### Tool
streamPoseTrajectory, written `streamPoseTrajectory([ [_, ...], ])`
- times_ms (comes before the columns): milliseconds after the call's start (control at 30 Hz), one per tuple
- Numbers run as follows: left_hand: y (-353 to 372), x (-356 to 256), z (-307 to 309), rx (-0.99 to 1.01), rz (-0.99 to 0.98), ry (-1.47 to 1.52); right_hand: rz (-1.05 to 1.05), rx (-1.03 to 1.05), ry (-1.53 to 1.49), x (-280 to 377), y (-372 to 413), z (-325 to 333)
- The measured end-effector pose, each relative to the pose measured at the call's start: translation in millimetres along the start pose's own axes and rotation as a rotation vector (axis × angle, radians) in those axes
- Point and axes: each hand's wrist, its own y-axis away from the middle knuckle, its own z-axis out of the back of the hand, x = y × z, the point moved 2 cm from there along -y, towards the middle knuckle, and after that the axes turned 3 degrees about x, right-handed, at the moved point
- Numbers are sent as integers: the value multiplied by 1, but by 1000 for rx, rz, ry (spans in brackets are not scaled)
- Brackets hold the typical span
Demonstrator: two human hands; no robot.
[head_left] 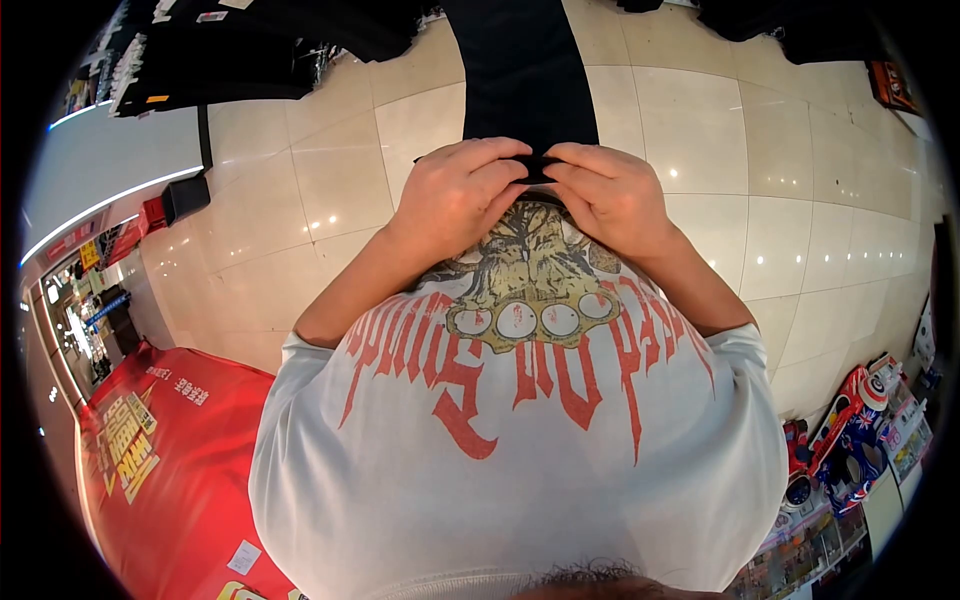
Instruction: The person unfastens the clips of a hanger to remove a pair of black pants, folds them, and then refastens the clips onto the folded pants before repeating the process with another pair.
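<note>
A long piece of black cloth [528,80], looking like a folded garment, stretches from my hands to the top edge of the view. Its near edge is bunched in front of my chest. My left hand [455,195] is closed on that edge, thumb and fingers pinching it from the left. From the other side, my right hand [612,195] grips the same edge, with its fingertips almost meeting those of the left. The exact kind of garment cannot be made out, as its far end lies outside the view.
Dark clothes [215,65] with tags hang at the upper left, above a white counter [110,190]. A red printed cloth [190,430] covers something at the lower left. Colourful goods [850,440] stand at the right. Glossy beige tiles [690,130] form the floor.
</note>
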Motion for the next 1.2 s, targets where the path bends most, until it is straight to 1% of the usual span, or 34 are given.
streamPoseTrajectory([
  [167,3,1,2,-45,-44,-3,67,11,26,0,-2,2],
  [367,7,-2,8,-39,9,34,131,43,82,1,-2,7],
  [600,9,-2,10,-65,-32,6,189,42,140,3,-3,6],
  [867,9,0,9,-98,-97,-10,194,54,149,6,-3,2],
  [1000,12,1,6,-94,-80,-9,155,38,110,11,-7,1],
  [1200,12,0,6,-102,-67,-26,153,-17,82,8,-5,-10],
])
